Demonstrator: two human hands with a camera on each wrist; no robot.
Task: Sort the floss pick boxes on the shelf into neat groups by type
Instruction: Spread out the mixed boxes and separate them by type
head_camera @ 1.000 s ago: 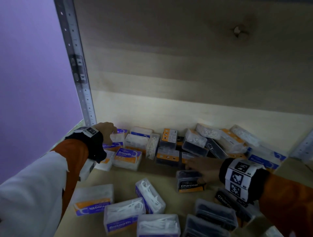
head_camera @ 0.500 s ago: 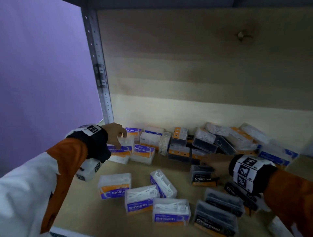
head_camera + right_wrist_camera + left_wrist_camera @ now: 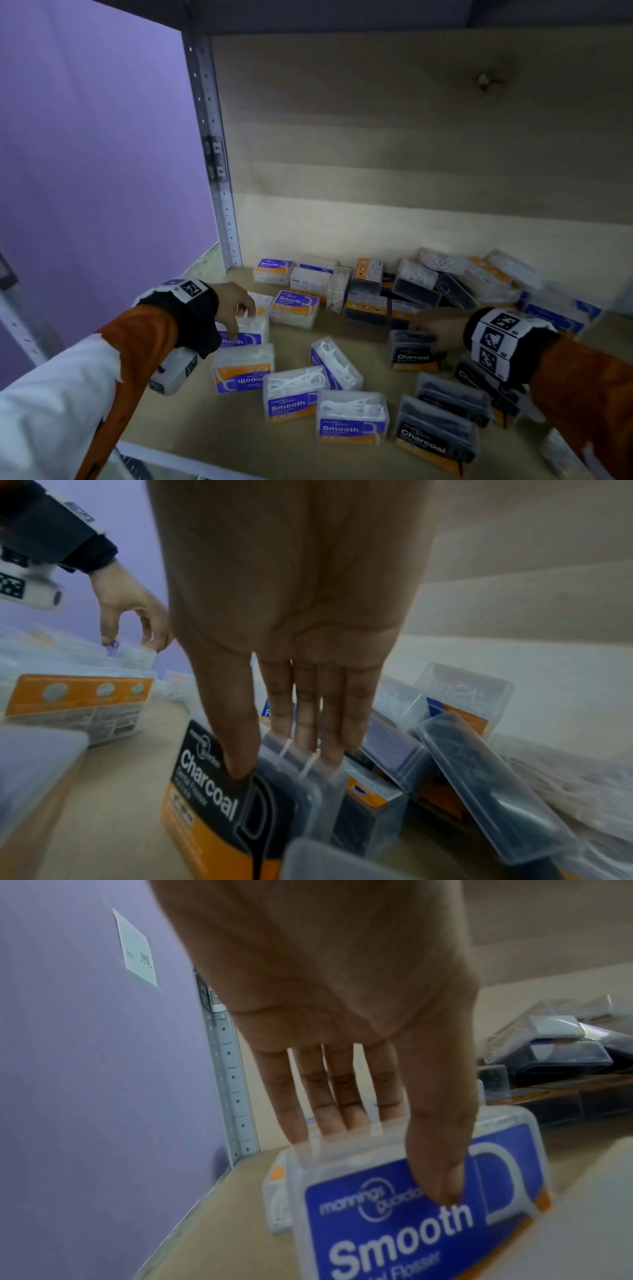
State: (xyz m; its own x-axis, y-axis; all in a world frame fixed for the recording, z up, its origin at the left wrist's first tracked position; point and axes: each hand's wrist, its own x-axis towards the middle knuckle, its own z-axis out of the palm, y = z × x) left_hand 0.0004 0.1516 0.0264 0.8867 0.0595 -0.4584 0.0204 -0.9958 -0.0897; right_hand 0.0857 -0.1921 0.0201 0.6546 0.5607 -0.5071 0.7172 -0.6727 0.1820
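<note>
Left hand (image 3: 236,305) pinches clear plastic purple-label Smooth floss box (image 3: 421,1199); right hand (image 3: 435,329) pinches black Charcoal box (image 3: 414,351). Boxes likely light, rigid, slick; hold opposite sides.

Head view down into shelf (image 3: 301,346), wrist views close along palms

Bare shelf board (image 3: 178,421) lies open at my front left. Smooth boxes (image 3: 294,394) crowd the middle; Charcoal boxes (image 3: 442,431) and the jumbled back pile (image 3: 445,284) block my right.
</note>
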